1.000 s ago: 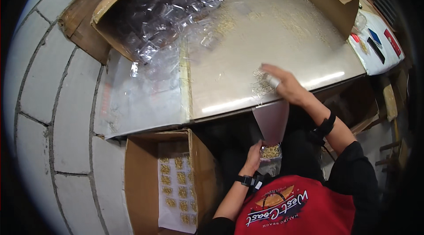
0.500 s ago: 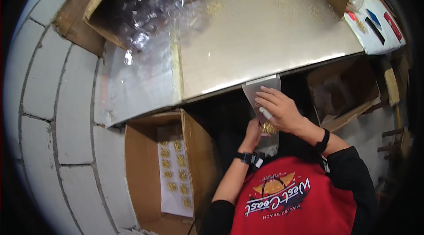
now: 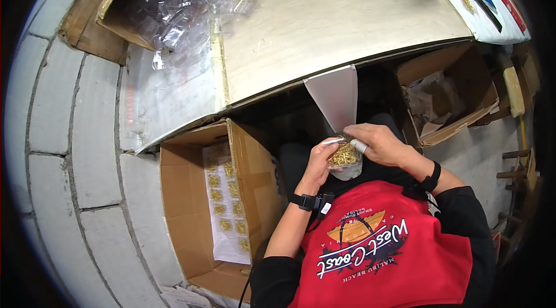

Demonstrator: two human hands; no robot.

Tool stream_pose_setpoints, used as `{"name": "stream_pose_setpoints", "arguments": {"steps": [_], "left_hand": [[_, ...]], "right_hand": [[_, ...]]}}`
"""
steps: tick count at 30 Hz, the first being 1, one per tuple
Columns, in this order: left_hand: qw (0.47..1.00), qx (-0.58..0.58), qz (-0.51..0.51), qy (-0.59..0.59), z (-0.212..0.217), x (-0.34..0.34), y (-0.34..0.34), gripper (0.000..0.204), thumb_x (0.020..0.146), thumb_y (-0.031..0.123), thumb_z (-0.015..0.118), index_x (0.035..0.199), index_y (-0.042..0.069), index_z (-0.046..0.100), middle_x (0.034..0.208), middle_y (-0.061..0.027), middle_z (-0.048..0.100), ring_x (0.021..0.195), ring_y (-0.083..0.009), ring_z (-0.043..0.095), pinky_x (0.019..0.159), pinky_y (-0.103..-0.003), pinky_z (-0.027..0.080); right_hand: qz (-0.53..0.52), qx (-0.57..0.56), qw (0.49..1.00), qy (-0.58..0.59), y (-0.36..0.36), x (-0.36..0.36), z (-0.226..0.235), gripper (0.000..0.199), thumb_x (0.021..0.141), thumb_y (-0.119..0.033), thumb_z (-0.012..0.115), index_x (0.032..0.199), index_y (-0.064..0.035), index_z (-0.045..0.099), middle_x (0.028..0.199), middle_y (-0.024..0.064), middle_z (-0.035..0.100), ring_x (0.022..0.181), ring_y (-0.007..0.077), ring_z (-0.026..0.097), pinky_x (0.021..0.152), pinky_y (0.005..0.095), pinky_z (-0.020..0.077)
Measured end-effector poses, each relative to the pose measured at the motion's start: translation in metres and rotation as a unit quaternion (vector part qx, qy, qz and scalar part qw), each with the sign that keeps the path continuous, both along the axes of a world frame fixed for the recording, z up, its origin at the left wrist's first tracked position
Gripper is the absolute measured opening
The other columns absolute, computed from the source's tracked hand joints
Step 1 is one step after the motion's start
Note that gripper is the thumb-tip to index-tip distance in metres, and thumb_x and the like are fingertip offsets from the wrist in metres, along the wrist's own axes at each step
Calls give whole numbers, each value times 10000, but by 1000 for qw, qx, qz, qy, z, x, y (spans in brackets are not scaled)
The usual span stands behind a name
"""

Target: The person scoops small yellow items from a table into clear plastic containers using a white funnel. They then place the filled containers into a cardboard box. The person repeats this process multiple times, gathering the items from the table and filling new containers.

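In front of my red shirt, my left hand (image 3: 317,164) is closed around a small clear plastic box (image 3: 343,165) full of thin gold-coloured metal pieces. My right hand (image 3: 377,144) meets the box's upper right edge, fingers bent and thumb against it; what lies under those fingertips is partly hidden. White wrapping shows on fingers of both hands. Just above the box ends a white tapered chute (image 3: 336,96), which slopes down from the worktable's front edge.
The worktable (image 3: 324,41) has loose gold pieces along its far side. At upper left, a carton (image 3: 124,33) holds many clear plastic boxes. Below left, an open carton (image 3: 179,215) contains a white sheet with rows of filled boxes. Another carton (image 3: 457,128) stands at right.
My right hand has come down off the chute to the box. The left hand and box now show clearly below the chute's end. The whole view has shifted slightly.
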State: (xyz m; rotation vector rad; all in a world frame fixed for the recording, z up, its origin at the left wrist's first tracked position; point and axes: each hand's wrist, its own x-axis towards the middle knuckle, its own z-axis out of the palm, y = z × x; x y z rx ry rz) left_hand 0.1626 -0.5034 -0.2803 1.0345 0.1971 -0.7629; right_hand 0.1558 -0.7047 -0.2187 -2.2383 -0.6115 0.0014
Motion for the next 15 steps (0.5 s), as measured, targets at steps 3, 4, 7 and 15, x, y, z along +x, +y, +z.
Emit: {"name": "stream_pose_setpoints", "arguments": {"steps": [3, 4, 7, 15], "left_hand": [[997, -51, 58, 9, 17, 0, 1, 374, 976, 356, 416, 1078, 26, 561, 864, -62, 648, 693, -146, 662, 433, -246, 544], [998, -57, 39, 4, 20, 2, 3, 429, 981, 409, 384, 1072, 24, 551, 877, -69, 639, 680, -152, 658, 448, -258, 550], [996, -42, 77, -9, 26, 5, -1, 458, 980, 437, 372, 1058, 22, 548, 883, -75, 633, 668, -154, 653, 461, -266, 552], [992, -66, 94, -54, 42, 8, 2, 375, 976, 320, 423, 1122, -2, 545, 981, -104, 633, 749, -166, 666, 501, -267, 569]], "right_hand": [[61, -53, 992, -95, 14, -2, -1, 432, 733, -27, 603, 1161, -6, 557, 1206, 160, 573, 1174, 310, 518, 998, 405, 413], [75, -69, 989, -110, 17, -1, 4, 437, 732, -32, 605, 1165, -11, 555, 1224, 152, 563, 1195, 300, 501, 1015, 409, 396], [109, -94, 979, -141, 22, 0, 15, 444, 731, -48, 616, 1170, -23, 555, 1262, 131, 539, 1241, 274, 463, 1051, 417, 360], [12, 34, 985, -166, 4, 7, 22, 356, 773, -42, 633, 1123, -15, 573, 1148, 147, 602, 1127, 315, 554, 971, 424, 440]]}}
